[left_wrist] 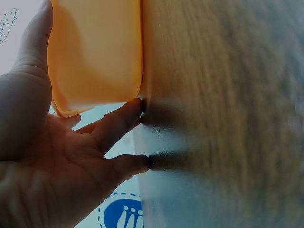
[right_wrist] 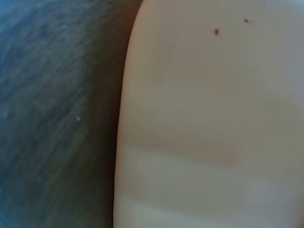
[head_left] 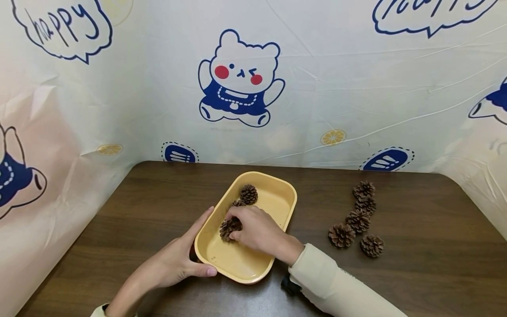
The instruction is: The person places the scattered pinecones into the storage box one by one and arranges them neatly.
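A yellow tray (head_left: 287, 189) stands slanted on the brown table. My left hand (head_left: 174, 259) spreads around its near left corner, index finger along the left side and thumb at the near end. In the left wrist view, the other fingers of that hand reach down to the table beside the tray (left_wrist: 95, 52). Inside the tray, my right hand (head_left: 255, 229) pinches a pine cone (head_left: 227, 231) between thumb and fingers. Farther up the tray lies another pine cone (head_left: 248, 194), and one more (head_left: 238, 203) is partly hidden behind the right hand. The right wrist view shows mostly tray wall (right_wrist: 204, 114).
Several pine cones (head_left: 358, 221) lie in a loose row on the table's right side, one of them (head_left: 372, 246) a little apart. A printed curtain (head_left: 317, 88) with bear drawings hangs behind the table (head_left: 420, 246) and along both sides.
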Demonstrator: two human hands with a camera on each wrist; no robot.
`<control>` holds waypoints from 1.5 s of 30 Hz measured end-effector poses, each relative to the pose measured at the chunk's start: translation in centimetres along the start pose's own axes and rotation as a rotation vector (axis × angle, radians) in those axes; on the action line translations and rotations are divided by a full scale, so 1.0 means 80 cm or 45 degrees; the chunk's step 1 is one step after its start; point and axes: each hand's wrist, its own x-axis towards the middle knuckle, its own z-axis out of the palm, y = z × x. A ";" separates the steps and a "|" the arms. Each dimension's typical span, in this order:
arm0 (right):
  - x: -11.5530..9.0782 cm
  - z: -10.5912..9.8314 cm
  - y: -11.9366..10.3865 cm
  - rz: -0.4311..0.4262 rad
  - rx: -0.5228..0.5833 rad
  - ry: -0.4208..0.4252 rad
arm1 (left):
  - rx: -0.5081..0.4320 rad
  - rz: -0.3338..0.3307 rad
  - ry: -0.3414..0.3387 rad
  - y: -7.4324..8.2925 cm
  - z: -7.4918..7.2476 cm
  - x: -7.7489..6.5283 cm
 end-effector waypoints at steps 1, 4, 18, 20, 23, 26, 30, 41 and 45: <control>0.000 0.000 0.000 0.000 -0.001 0.002 | 0.000 -0.001 0.000 0.000 0.000 0.000; -0.001 0.000 0.000 -0.002 -0.001 0.015 | -0.010 0.001 -0.001 0.000 0.000 0.000; 0.000 0.000 0.000 -0.006 -0.004 0.040 | 0.000 0.019 0.005 -0.001 0.001 0.000; 0.000 0.000 -0.001 -0.011 0.000 0.036 | 0.000 0.019 0.003 -0.001 0.000 -0.001; 0.001 0.001 -0.002 -0.015 0.006 0.032 | -0.003 0.018 0.002 -0.001 0.001 -0.001; 0.002 0.001 -0.002 -0.015 0.009 0.034 | -0.004 0.017 0.003 0.000 0.001 -0.001; 0.003 0.002 -0.002 -0.012 0.003 0.038 | 0.000 0.015 0.004 0.000 0.001 -0.001; 0.005 0.005 -0.003 0.011 -0.029 0.034 | -0.033 0.010 -0.010 0.000 0.001 0.000; 0.005 0.005 -0.002 0.012 -0.042 0.046 | -0.037 0.008 -0.012 0.000 0.001 0.000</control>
